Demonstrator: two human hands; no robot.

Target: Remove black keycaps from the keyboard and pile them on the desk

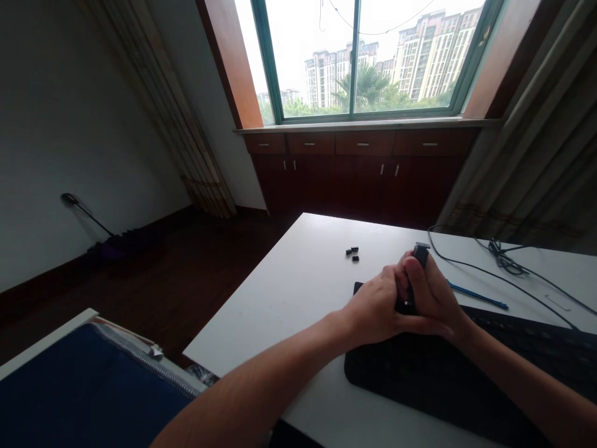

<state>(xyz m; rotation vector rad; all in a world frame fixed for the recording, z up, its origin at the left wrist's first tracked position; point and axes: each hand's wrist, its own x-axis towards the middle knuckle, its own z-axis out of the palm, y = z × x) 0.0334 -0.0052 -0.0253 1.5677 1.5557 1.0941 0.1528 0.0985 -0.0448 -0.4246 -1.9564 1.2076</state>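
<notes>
Both hands meet over the near part of the white table (261, 311). Between them, pointing up, is what looks like a small black hair trimmer (421, 254) with a toothed, blade-like edge on top. My right hand (431, 292) is closed around it, the thumb pressed along its front. From the other side, my left hand (380, 305) is closed against its lower part with bent fingers. Most of the body is hidden by the fingers. Under the hands lies a black keyboard (392, 373). Beyond the left hand are 3 small black pieces (355, 258) on the tabletop.
A thin blue stick (480, 295) lies right of my hands, near a black cable (508, 258) with a bundled coil. The table's left edge drops to a dark floor (200, 261). A dark blue zippered item (69, 386) is at lower left. Cabinets (364, 180) stand beneath the window.
</notes>
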